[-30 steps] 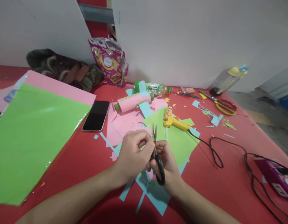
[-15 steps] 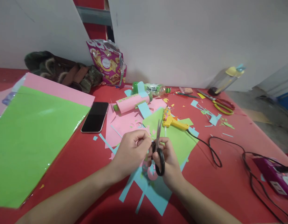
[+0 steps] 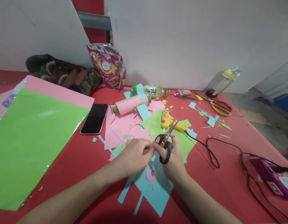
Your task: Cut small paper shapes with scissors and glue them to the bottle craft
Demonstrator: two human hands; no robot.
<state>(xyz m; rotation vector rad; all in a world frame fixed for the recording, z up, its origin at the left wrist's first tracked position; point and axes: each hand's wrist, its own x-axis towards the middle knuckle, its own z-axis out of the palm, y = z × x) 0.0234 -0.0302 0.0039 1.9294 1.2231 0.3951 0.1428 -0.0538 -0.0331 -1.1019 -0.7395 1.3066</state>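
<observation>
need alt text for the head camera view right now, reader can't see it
A right hand holds black-handled scissors, blades apart, beside a closed left hand whose contents, if any, are hidden. Below is cut paper on a red table, with a yellow glue gun and pink roll beyond and a phone to the left.

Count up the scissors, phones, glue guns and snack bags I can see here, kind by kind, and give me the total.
Scissors: 2 (black-handled scissors in the right hand, red-and-yellow-handled scissors on the table)
Phone: 1
Yellow glue gun: 1
Snack bag: 1
Total: 5
</observation>
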